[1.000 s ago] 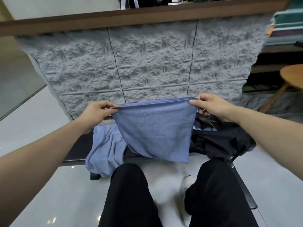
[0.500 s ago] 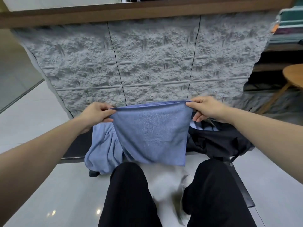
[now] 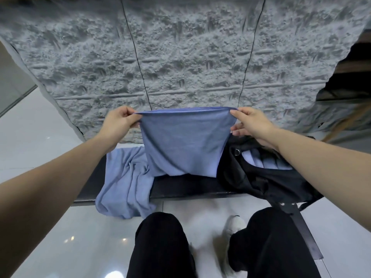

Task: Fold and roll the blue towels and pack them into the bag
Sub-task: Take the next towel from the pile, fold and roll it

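Observation:
A folded blue towel (image 3: 184,143) hangs stretched between my hands above a low black bench (image 3: 190,187). My left hand (image 3: 116,125) pinches its top left corner and my right hand (image 3: 253,125) pinches its top right corner. The towel's lower edge touches the bench top. A second blue towel (image 3: 126,183) lies crumpled on the bench's left part and droops over the front edge. To the right sits an open black bag (image 3: 267,177) with rolled blue towels (image 3: 263,162) showing inside.
A rough grey stone-textured wall (image 3: 180,57) rises right behind the bench. Glossy white floor tiles (image 3: 50,137) surround it. My knees in black trousers (image 3: 160,243) and a white shoe (image 3: 234,223) are below. The bag's strap (image 3: 301,227) runs down to the right.
Both hands have lowered the stretched towel toward the bench, and its lower edge now rests on the bench top. The view has tilted down and closer.

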Demonstrator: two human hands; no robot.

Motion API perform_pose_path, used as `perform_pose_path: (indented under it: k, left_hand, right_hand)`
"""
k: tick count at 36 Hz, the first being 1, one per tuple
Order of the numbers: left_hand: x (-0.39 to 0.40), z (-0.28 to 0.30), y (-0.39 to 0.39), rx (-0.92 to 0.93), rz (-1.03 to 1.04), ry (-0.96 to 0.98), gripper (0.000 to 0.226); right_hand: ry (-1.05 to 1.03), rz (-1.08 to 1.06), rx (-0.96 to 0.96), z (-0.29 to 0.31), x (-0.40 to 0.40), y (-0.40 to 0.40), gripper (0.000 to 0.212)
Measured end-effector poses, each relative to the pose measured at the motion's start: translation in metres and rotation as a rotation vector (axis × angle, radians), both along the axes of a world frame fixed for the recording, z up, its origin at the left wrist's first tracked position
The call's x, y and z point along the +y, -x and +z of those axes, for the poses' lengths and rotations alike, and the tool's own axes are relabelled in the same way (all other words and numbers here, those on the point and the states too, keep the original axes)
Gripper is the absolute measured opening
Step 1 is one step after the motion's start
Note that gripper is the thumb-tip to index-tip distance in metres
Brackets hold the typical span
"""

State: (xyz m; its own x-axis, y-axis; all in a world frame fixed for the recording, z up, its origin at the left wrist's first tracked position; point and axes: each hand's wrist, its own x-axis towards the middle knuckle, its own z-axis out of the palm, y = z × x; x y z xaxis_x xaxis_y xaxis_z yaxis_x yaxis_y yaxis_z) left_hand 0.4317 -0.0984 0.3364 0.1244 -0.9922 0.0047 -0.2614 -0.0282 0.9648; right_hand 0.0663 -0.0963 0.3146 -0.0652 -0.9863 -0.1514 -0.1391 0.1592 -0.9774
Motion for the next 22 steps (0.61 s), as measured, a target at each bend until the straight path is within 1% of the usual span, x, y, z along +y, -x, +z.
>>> perform_pose_path:
  k: [3,8,11,14,17,18,20,21,22]
  left_hand:
    - [-0.002,-0.004,-0.001,-0.030,-0.032,0.056,0.021]
    - [0.014,-0.032,-0.007,-0.155,-0.099,0.076,0.018]
    - [0.031,-0.056,-0.008,-0.230,-0.191,0.029,0.021]
    - [0.050,-0.082,-0.010,-0.250,-0.249,-0.025,0.023]
    - [0.067,-0.101,-0.014,-0.240,-0.277,-0.095,0.010]
    - [0.072,-0.107,-0.016,-0.239,-0.280,-0.106,0.008]
    - [0.082,-0.115,-0.018,-0.248,-0.287,-0.122,0.007]
    - [0.087,-0.119,-0.020,-0.259,-0.284,-0.126,0.008]
    - [0.090,-0.124,-0.022,-0.262,-0.274,-0.134,0.010]
  right_hand:
    - [0.033,-0.005,-0.018,-0.006,-0.011,0.000,0.015]
    - [0.047,0.009,0.080,-0.030,-0.006,-0.002,0.013]
    - [0.013,0.034,0.101,-0.049,0.006,0.000,0.014]
    - [0.017,0.062,0.168,-0.067,0.025,0.000,0.015]
    - [0.022,0.121,0.269,-0.089,0.046,0.002,0.016]
    - [-0.004,0.152,0.290,-0.100,0.050,0.005,0.020]
    - [-0.049,0.170,0.297,-0.115,0.060,0.009,0.039]
    - [-0.072,0.174,0.279,-0.115,0.067,0.006,0.035]
    - [-0.090,0.174,0.259,-0.113,0.074,0.001,0.024]
